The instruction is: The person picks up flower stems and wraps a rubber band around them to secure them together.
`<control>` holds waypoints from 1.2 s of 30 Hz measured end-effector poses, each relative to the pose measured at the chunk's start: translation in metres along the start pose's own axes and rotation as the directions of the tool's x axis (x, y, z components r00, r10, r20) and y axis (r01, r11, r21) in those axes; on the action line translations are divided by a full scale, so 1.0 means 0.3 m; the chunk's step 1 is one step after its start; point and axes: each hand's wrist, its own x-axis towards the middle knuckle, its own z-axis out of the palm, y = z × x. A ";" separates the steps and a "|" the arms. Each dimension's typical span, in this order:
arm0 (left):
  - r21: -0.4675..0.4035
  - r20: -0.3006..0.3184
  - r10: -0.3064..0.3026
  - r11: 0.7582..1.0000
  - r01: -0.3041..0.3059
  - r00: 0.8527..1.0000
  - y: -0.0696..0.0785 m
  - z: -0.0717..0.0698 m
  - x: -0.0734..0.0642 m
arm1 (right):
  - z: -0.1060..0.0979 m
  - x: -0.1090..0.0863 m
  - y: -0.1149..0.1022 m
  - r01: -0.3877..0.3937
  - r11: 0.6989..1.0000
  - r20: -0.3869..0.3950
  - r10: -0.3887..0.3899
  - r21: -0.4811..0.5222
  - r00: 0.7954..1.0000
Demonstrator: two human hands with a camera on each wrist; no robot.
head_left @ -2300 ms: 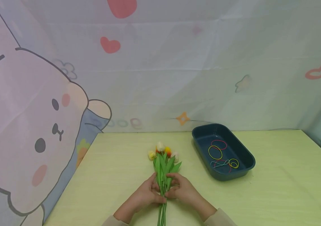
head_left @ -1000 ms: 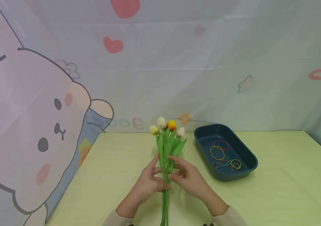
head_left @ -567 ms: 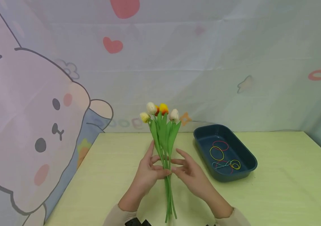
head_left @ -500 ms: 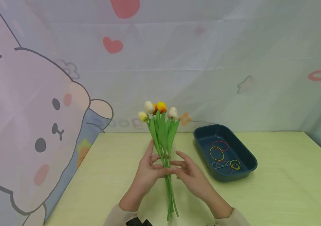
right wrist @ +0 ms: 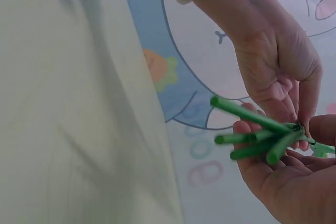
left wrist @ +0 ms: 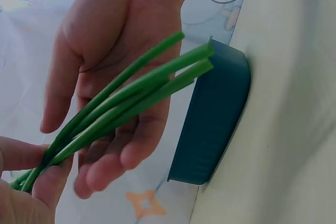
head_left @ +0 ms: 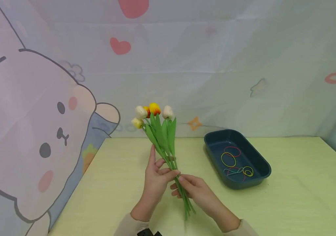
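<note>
A bunch of artificial tulips with white, yellow and orange-red heads is held above the table, heads leaning left and stem ends toward the lower right. My left hand pinches the stems below the leaves between thumb and fingers, as the left wrist view also shows at the stems. Just below it is my right hand, its thumb tip close to the left thumb. In the left wrist view the right palm faces the stems with loosely bent fingers, not closed round them.
A dark blue tray stands to the right of the hands on the pale yellow table. Inside lie several coloured rubber bands, among them a yellow one. A printed cloth hangs behind the table.
The tulips have risen from low over the table, then swung left at the heads so the bunch tilts. My right hand has slid lower along the stems while the left keeps its pinch.
</note>
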 end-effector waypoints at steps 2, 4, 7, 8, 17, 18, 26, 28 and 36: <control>-0.012 -0.024 0.016 1.000 -0.016 1.000 -0.008 0.006 -0.001 | 0.005 -0.002 0.006 -0.014 1.000 0.001 0.014 0.015 1.000; -0.019 -0.045 0.025 0.999 -0.026 0.999 -0.015 0.011 -0.003 | 0.008 -0.002 0.009 -0.022 0.999 -0.004 0.022 0.029 1.000; -0.037 -0.070 0.039 0.998 -0.042 0.997 -0.021 0.017 -0.004 | 0.012 0.000 0.010 -0.023 0.999 -0.027 0.023 0.026 0.999; -0.039 -0.077 0.044 0.998 -0.047 0.996 -0.022 0.019 -0.005 | 0.013 0.001 0.010 -0.021 1.000 -0.040 0.022 0.019 0.999; -0.064 -0.120 0.050 0.996 -0.058 0.991 -0.032 0.028 -0.007 | 0.035 0.010 0.016 -0.008 0.992 -0.190 -0.016 -0.127 0.982; -0.061 -0.126 0.045 0.997 -0.053 0.991 -0.034 0.029 -0.007 | 0.036 0.010 0.017 -0.007 0.991 -0.197 -0.019 -0.133 0.980; -0.093 -0.127 0.030 0.995 -0.042 0.991 -0.033 0.034 -0.014 | 0.035 0.009 0.026 0.036 0.989 -0.240 -0.071 -0.144 0.968; -0.106 -0.119 0.037 0.993 -0.049 0.992 -0.030 0.036 -0.017 | 0.032 0.009 0.024 0.047 0.988 -0.252 -0.084 -0.149 0.964; -0.150 -0.114 0.027 0.988 -0.044 0.993 -0.020 0.032 -0.020 | 0.004 0.008 0.008 0.102 0.985 -0.241 -0.134 -0.141 0.961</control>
